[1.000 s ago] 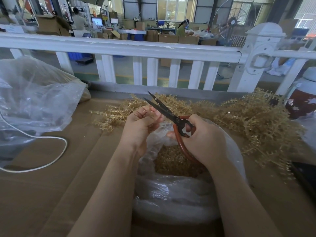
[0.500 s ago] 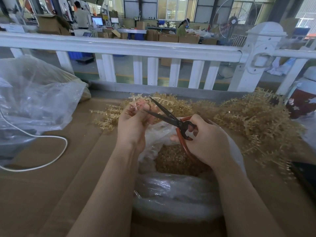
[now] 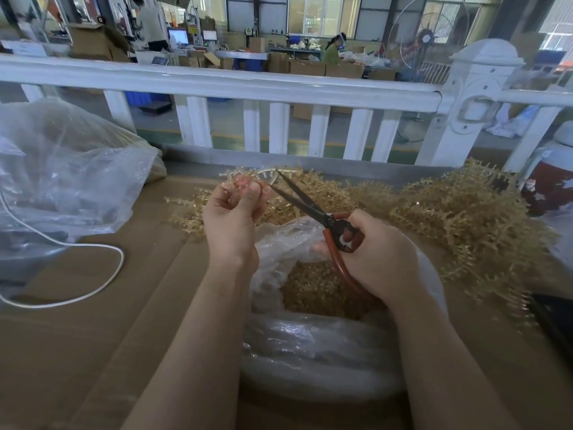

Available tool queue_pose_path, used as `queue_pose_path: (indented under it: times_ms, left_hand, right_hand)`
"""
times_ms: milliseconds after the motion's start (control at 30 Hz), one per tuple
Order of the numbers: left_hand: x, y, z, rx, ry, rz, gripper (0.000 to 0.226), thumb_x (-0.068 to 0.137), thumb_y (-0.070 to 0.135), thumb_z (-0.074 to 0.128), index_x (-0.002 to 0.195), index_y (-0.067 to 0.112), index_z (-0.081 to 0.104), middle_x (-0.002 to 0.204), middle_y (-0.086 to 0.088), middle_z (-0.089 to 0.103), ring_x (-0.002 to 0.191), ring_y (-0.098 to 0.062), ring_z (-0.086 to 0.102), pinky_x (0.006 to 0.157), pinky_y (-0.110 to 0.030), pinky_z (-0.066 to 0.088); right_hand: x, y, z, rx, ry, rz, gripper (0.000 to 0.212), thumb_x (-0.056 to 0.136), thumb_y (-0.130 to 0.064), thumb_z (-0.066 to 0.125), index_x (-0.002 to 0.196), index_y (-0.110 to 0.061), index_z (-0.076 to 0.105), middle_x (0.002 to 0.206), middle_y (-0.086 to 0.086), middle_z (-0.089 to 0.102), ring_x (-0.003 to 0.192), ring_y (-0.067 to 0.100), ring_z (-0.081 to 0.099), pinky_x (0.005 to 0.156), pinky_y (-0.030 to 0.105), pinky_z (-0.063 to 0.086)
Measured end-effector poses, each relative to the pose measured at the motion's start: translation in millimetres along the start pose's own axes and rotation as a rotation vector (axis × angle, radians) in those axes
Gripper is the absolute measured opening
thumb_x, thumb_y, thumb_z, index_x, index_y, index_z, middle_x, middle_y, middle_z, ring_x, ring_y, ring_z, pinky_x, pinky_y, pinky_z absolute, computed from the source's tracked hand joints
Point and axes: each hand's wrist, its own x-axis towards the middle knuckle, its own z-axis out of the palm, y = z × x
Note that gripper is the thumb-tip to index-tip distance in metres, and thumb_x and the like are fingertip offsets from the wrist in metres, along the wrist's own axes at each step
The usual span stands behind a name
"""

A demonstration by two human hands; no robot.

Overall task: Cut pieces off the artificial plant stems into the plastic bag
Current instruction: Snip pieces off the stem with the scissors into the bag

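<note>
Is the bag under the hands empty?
No, the bag already holds a heap of golden cut pieces.

We note a cardboard-covered table (image 3: 93,352) bearing a stem pile (image 3: 449,218), open bag (image 3: 310,361), white cord (image 3: 102,283), possibly a second bag (image 3: 62,181).

A white railing (image 3: 217,85) with a thick post (image 3: 474,97) runs across, brown cardboard (image 3: 77,336) covering the worktop in front; beyond it, a green floor (image 3: 229,141), stacked boxes (image 3: 310,68), a standing fan (image 3: 428,38), screens (image 3: 178,35) and daylight through high windows (image 3: 322,13)
</note>
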Motion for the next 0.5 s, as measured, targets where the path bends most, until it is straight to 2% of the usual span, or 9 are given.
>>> queue_pose_path:
  times_ms: [67, 133, 233, 300, 400, 500]
  left_hand:
    - [-1, -1, 1, 0.059, -0.020, -0.016, 0.010, 0.093, -0.001, 0.063, 0.089, 0.007, 0.060, 0.085, -0.010, 0.065, 0.071, -0.012, 0.068, 0.070, -0.022, 0.055]
    - [-3, -3, 3, 0.119, -0.076, -0.048, 0.008, 0.092, -0.003, 0.064, 0.091, 0.004, 0.060, 0.082, -0.009, 0.066, 0.072, -0.014, 0.069, 0.069, -0.024, 0.056]
    - [-8, -3, 7, 0.168, -0.153, -0.094, 0.010, 0.089, -0.004, 0.067, 0.086, 0.005, 0.063, 0.078, -0.007, 0.070, 0.072, -0.017, 0.070, 0.072, -0.027, 0.058]
    - [-11, -3, 9, 0.210, -0.204, -0.099, 0.012, 0.088, -0.002, 0.069, 0.086, 0.009, 0.067, 0.078, -0.008, 0.071, 0.070, -0.017, 0.070, 0.068, -0.026, 0.057]
    - [-15, -4, 14, 0.229, -0.287, -0.125, 0.014, 0.086, -0.001, 0.071, 0.085, 0.013, 0.068, 0.078, -0.007, 0.072, 0.067, -0.014, 0.070, 0.061, -0.021, 0.053]
    - [-16, -6, 16, 0.214, -0.334, -0.150, 0.015, 0.084, 0.001, 0.073, 0.083, 0.014, 0.067, 0.078, -0.006, 0.072, 0.065, -0.012, 0.070, 0.058, -0.018, 0.050]
  right_hand:
    - [1, -1, 4, 0.140, 0.062, 0.049, 0.045, 0.079, -0.071, 0.065, 0.084, -0.027, 0.059, 0.071, -0.014, 0.064, 0.066, 0.002, 0.060, 0.064, 0.015, 0.048]
    - [5, -4, 10, 0.349, 0.103, 0.137, 0.035, 0.079, -0.052, 0.075, 0.082, -0.021, 0.059, 0.071, -0.012, 0.065, 0.066, 0.004, 0.060, 0.059, 0.021, 0.048]
    - [11, -9, 14, 0.634, 0.076, 0.211, 0.019, 0.082, -0.023, 0.081, 0.087, -0.022, 0.063, 0.083, -0.010, 0.071, 0.072, 0.004, 0.064, 0.066, 0.024, 0.052]
    - [12, -11, 13, 0.757, 0.066, 0.208, 0.021, 0.083, -0.017, 0.082, 0.094, -0.026, 0.067, 0.091, -0.005, 0.073, 0.078, 0.005, 0.066, 0.068, 0.018, 0.052]
    - [13, -16, 12, 0.883, 0.051, 0.224, 0.027, 0.082, -0.010, 0.082, 0.105, -0.016, 0.069, 0.094, -0.005, 0.076, 0.084, 0.006, 0.070, 0.073, 0.018, 0.054]
    - [14, -19, 11, 0.935, 0.047, 0.257, 0.025, 0.080, -0.006, 0.083, 0.098, -0.015, 0.068, 0.095, 0.001, 0.076, 0.086, 0.009, 0.072, 0.073, 0.017, 0.055]
